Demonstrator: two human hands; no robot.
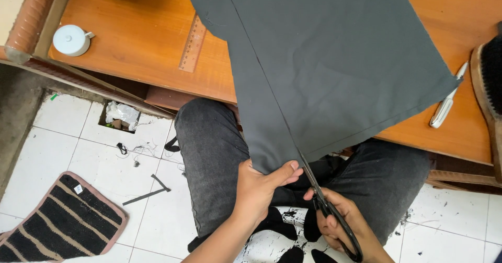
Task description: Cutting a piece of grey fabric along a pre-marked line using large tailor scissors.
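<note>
Hands: left hand (260, 187) pinches the lower corner of the dark grey fabric (324, 59), thumb on top; right hand (340, 222) is closed round the handles of the black scissors (327, 205).
Scissors: blades point up at the fabric's bottom edge, meeting it just beside the left thumb, along a drawn line.
Fabric: spread over the wooden table (136, 38), its near corner hanging off the edge above the lap.
Table: wooden ruler (194, 38) partly under the fabric; white round tape measure (71, 39) at far left; white pen (446, 106) by the fabric's right corner.
Floor: white tiles, striped mat (57, 224), fabric scraps.
</note>
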